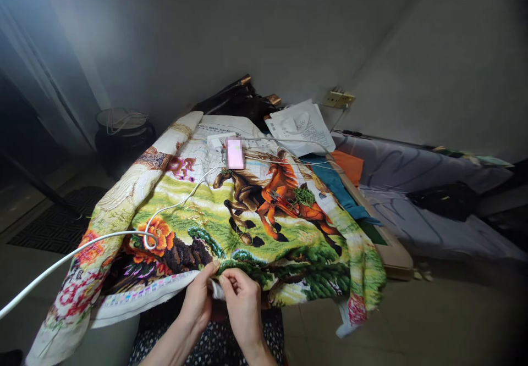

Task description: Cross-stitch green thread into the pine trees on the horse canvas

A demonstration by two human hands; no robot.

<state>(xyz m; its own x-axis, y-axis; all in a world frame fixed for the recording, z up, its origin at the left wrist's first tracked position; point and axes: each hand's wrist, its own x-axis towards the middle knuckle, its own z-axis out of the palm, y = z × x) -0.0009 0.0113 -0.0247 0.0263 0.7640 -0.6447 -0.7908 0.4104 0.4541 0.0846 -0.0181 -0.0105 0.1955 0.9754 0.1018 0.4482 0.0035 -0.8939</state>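
A large cross-stitch cloth (193, 190) with horses, flowers and grass spreads over the table and hangs toward my lap. At its near edge, my left hand (200, 294) is closed, with the thumb on top and the cloth pinched beneath. Just right of it, my right hand (243, 303) is closed in a pinch against the same edge. Whatever its fingertips hold is too small or hidden to name. White fabric is bunched between the two hands. Scissors (274, 197) and a bundle of green thread (304, 197) lie on the stitched horses.
A phone-like blurred device (235, 153) and a white adapter (218, 140) lie on the cloth. A thick white cable (61, 267) loops across from the left. White packets (303, 127) sit at the back, near a wall socket (339, 99). A black stool (124, 135) stands left.
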